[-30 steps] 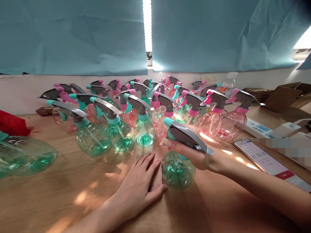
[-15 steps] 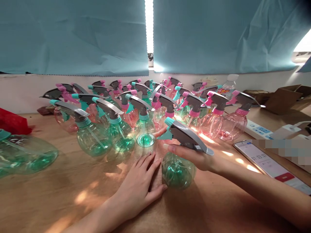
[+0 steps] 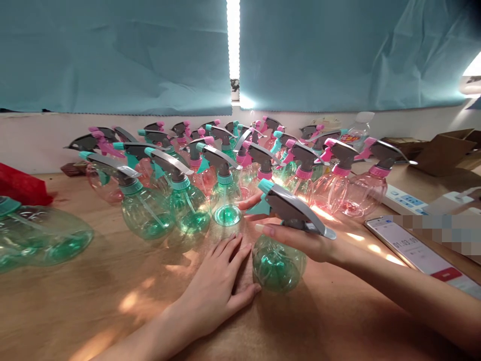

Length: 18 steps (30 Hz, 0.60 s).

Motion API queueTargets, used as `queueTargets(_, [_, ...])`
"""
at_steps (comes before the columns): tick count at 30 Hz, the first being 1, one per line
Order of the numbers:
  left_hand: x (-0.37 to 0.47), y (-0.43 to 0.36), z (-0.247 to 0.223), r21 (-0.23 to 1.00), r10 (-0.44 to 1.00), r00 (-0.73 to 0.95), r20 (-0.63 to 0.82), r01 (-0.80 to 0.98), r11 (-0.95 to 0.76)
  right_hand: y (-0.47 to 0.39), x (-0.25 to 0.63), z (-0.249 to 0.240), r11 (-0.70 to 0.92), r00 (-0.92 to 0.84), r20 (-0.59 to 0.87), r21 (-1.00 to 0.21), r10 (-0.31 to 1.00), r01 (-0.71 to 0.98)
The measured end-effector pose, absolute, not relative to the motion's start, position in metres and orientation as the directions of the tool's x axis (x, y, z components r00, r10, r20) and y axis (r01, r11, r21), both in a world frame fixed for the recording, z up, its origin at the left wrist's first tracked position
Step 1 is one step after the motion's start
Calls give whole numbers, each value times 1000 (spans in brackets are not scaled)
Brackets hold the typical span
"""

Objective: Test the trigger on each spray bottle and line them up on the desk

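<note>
My right hand [image 3: 300, 240] is wrapped round the neck of a green spray bottle [image 3: 280, 265], just under its grey and teal trigger head. That bottle stands upright near the front of the wooden table, its nozzle pointing to the upper left. Flat on the table to the left of it lies my left hand [image 3: 220, 278], fingers spread, with the thumb tip close to the bottle's base. Behind my hands a clear green bottle [image 3: 226, 200] stands beside another green bottle [image 3: 189, 208]. Pink bottles [image 3: 330, 193] are at the right of the group.
Several more spray bottles crowd toward the wall. Green bottles [image 3: 45, 235] lie at the left by a red bag [image 3: 22, 185]. At the right are a phone [image 3: 417, 250], a power strip [image 3: 406, 200], a cardboard box [image 3: 445, 155] and a clear capped bottle [image 3: 363, 130].
The view has shifted slightly, so most things appear a little farther right. My right hand still holds the green bottle, and my left hand stays flat on the table.
</note>
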<state>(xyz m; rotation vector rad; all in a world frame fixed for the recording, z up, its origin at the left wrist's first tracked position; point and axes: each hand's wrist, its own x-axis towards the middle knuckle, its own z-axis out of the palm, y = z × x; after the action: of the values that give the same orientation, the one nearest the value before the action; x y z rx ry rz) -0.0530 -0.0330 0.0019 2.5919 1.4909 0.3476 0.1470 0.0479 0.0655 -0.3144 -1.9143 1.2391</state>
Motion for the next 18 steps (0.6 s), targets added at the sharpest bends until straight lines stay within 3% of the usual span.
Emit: queueTargets(18, [-52, -33, 3, 253, 862, 479, 164, 825, -506, 48, 148, 64, 405, -647, 425, -894, 634, -190])
